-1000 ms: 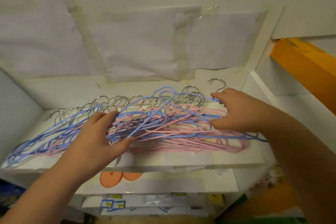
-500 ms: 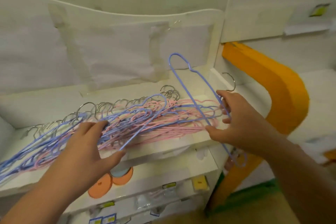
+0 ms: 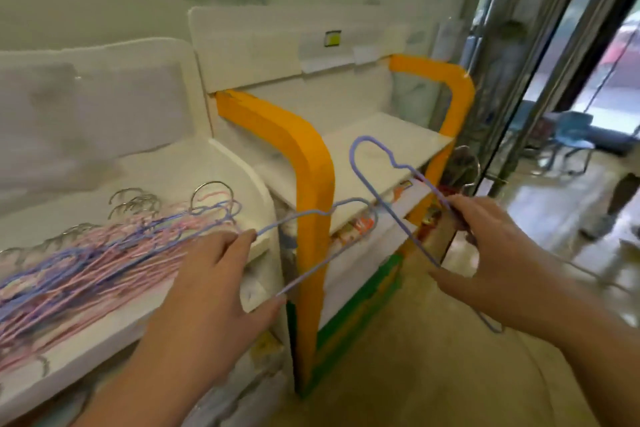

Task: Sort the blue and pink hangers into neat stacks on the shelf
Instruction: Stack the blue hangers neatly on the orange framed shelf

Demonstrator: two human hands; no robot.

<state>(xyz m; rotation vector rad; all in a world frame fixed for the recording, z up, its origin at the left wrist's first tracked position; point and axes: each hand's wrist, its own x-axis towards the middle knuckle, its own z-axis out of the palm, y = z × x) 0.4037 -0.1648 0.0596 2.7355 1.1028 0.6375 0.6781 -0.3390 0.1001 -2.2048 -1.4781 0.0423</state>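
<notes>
Right grip [image 3: 491,260] pinches one blue hanger [image 3: 391,204]; left grip [image 3: 207,288] holds another blue hanger [image 3: 311,215] beside the pile [image 3: 104,253].

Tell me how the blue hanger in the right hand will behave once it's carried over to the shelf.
The blue hanger is a thin coated wire outline, so probably light and slightly springy. The right hand holds it by one arm, so it may swing. Its open loop crosses another blue hanger held by the left hand, so they could snag.

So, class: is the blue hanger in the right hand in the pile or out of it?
Out. The right hand pinches the blue hanger in the air, clear of the pile on the shelf.
</notes>
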